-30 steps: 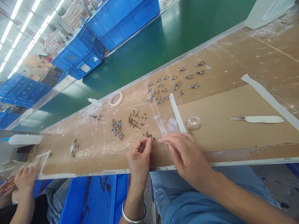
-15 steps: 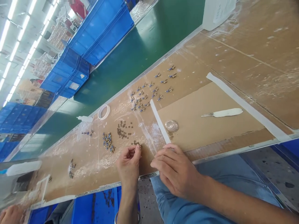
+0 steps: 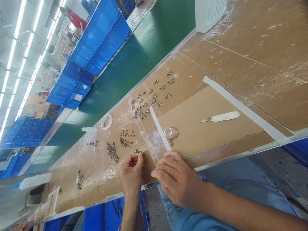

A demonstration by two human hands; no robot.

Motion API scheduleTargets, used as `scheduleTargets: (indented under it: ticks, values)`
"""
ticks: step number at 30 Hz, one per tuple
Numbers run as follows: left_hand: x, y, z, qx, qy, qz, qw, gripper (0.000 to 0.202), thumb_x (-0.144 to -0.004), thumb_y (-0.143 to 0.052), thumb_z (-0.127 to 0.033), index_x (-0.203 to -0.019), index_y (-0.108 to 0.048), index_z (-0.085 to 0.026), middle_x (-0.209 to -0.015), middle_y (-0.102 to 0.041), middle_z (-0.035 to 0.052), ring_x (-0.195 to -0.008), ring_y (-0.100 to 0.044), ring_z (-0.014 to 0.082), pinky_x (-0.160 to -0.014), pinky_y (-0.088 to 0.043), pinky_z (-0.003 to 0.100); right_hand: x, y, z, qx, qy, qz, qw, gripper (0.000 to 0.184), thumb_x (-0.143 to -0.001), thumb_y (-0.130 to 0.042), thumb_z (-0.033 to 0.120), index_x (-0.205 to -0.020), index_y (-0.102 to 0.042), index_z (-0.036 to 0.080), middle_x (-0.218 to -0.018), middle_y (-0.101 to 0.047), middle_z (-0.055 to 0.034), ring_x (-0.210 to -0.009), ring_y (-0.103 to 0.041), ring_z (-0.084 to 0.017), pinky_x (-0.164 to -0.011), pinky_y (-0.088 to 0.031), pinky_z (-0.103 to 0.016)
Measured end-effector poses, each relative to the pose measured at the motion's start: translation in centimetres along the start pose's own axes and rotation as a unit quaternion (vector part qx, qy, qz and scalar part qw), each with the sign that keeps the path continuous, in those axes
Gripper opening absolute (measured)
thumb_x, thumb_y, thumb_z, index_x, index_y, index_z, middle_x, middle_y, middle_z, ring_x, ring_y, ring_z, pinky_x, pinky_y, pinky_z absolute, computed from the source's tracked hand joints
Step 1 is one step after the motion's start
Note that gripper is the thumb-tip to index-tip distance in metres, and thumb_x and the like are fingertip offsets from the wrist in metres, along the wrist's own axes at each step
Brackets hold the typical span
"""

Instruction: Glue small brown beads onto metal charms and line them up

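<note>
Brown discs (image 3: 137, 151) at one o'clock from left hand (image 3: 130, 173).
Its fingertips are narrow; right hand (image 3: 178, 179) curls; held things, I cannot tell.

Right hand (image 3: 176, 178), earlier outstretched, now curls nearer the table edge (image 3: 231, 158); co-worker's hand (image 3: 20, 227) now shows only partly, lower left; nearer red-shirted person (image 3: 78, 21) now appears, upper left.
</note>
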State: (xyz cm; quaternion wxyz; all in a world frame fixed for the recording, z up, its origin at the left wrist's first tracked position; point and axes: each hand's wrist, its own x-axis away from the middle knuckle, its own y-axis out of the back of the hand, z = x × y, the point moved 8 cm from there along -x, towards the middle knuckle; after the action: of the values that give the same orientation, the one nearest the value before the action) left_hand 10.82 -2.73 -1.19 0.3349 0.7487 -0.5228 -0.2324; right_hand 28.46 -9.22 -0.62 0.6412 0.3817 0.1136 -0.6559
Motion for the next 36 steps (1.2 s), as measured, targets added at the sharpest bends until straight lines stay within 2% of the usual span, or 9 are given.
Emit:
scheduleTargets:
  ticks: [8, 13, 18, 22, 25, 29, 33, 36]
  values:
    - [-0.2, 0.0, -1.8, -0.131, -0.06, 0.014, 0.989, 0.029, -0.071, -0.068, -0.048, -0.063, -0.071, -0.02, -0.057, -0.069, 0.0016, -0.053, -0.063, 0.0175, -0.054, -0.046, 0.027, 0.0, 0.2, -0.1, -0.008, -0.003, -0.005, 1.0, 0.019, -0.091, -0.04, 0.007, -0.097, -0.056, 0.015, -0.081, -0.064, -0.0037, -0.083, -0.056, -0.017, -0.092, -0.039, -0.041]
    - [-0.7, -0.3, -1.5, -0.093, -0.045, 0.052, 0.993, 0.029, -0.07, -0.068, -0.049, -0.065, -0.069, -0.02, -0.056, -0.069, 0.0014, -0.052, -0.064, 0.0183, -0.053, -0.047, 0.027, 0.1, 0.0, -0.2, -0.01, -0.001, -0.008, 1.0, 0.018, -0.089, -0.041, 0.008, -0.095, -0.057, 0.015, -0.08, -0.063, -0.0038, -0.083, -0.055, -0.018, -0.091, -0.039, -0.041]
    - [-0.2, -0.2, -2.4, -0.199, -0.103, 0.011, 0.974, 0.027, -0.076, -0.063, -0.047, -0.066, -0.069, -0.022, -0.058, -0.07, 0.002, -0.053, -0.063, 0.0186, -0.053, -0.042, 0.027, 0.1, 0.0, -0.2, -0.004, 0.001, -0.007, 1.0, 0.017, -0.088, -0.042, 0.007, -0.093, -0.057, 0.015, -0.081, -0.063, -0.0043, -0.084, -0.054, -0.018, -0.094, -0.037, -0.042]
    - [0.2, -0.6, -3.1, -0.238, -0.135, 0.018, 0.962, 0.026, -0.079, -0.061, -0.044, -0.066, -0.069, -0.022, -0.059, -0.07, 0.0018, -0.054, -0.063, 0.0181, -0.055, -0.041, 0.026, 0.1, -0.1, -0.4, -0.017, -0.007, 0.002, 1.0, 0.017, -0.088, -0.042, 0.008, -0.094, -0.056, 0.015, -0.082, -0.062, -0.0035, -0.083, -0.053, -0.018, -0.093, -0.038, -0.042]
    - [-0.2, -0.4, -2.5, -0.188, -0.109, 0.032, 0.976, 0.027, -0.076, -0.065, -0.045, -0.065, -0.069, -0.021, -0.057, -0.069, 0.0017, -0.053, -0.063, 0.0177, -0.054, -0.044, 0.026, 0.1, -0.1, -0.4, -0.024, -0.01, -0.003, 1.0, 0.016, -0.089, -0.043, 0.008, -0.094, -0.056, 0.015, -0.081, -0.062, -0.003, -0.083, -0.053, -0.017, -0.093, -0.037, -0.043]
    - [-0.8, -0.2, -0.8, -0.049, -0.034, 0.055, 0.997, 0.029, -0.071, -0.073, -0.046, -0.067, -0.071, -0.017, -0.058, -0.07, 0.0023, -0.052, -0.063, 0.016, -0.052, -0.05, 0.026, 0.2, 0.1, -0.4, -0.03, -0.006, -0.017, 0.999, 0.016, -0.089, -0.043, 0.008, -0.094, -0.057, 0.014, -0.08, -0.063, -0.0037, -0.083, -0.055, -0.018, -0.091, -0.038, -0.044]
    - [-0.4, 0.3, 0.0, 0.052, 0.01, 0.052, 0.997, 0.029, -0.067, -0.081, -0.043, -0.07, -0.073, -0.015, -0.061, -0.071, 0.0025, -0.051, -0.062, 0.0133, -0.053, -0.053, 0.025, -0.1, 0.3, -0.7, -0.039, -0.027, -0.023, 0.999, 0.018, -0.091, -0.043, 0.006, -0.098, -0.058, 0.014, -0.084, -0.064, -0.0044, -0.086, -0.056, -0.019, -0.091, -0.041, -0.043]
    - [1.0, 1.1, -0.2, 0.104, 0.026, 0.053, 0.993, 0.027, -0.068, -0.083, -0.04, -0.073, -0.075, -0.015, -0.062, -0.071, 0.0021, -0.053, -0.063, 0.0123, -0.057, -0.056, 0.024, -0.5, 0.3, -1.5, -0.053, -0.07, -0.034, 0.996, 0.018, -0.097, -0.043, 0.008, -0.104, -0.058, 0.015, -0.09, -0.066, -0.0046, -0.087, -0.059, -0.017, -0.086, -0.046, -0.037]
